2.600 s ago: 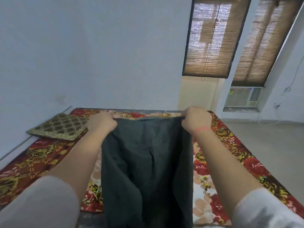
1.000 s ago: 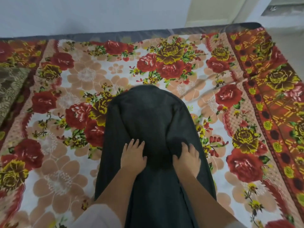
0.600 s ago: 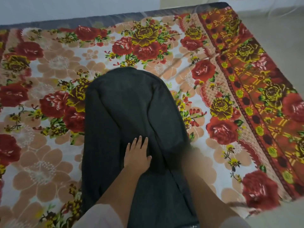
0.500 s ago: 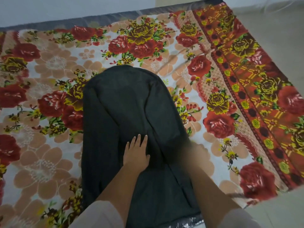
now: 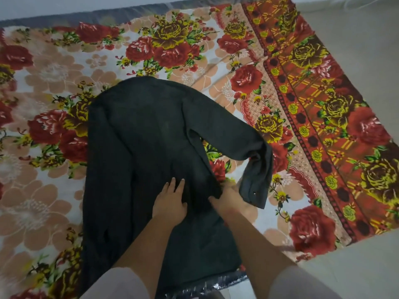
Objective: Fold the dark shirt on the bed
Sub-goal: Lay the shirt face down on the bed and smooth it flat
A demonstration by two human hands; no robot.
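Flattening the shirt [image 5: 138, 147] mid-bed [image 5: 323, 104], L hand [image 5: 170, 205] w/ fingers [image 5: 172, 185] straight pressing its middle, R hand [image 5: 230, 200] pinching the 3 o'clock side edge; prob. next: fold the sleeve [image 5: 237, 134] in toward 9 o'clock.

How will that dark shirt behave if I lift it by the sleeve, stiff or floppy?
Probably floppy: the dark shirt lies limp, and its sleeve bends and doubles over near the cuff. It is likely light for its size, since the cloth looks thin and creases softly. It should not slide much on the bedsheet while the left hand presses it flat.
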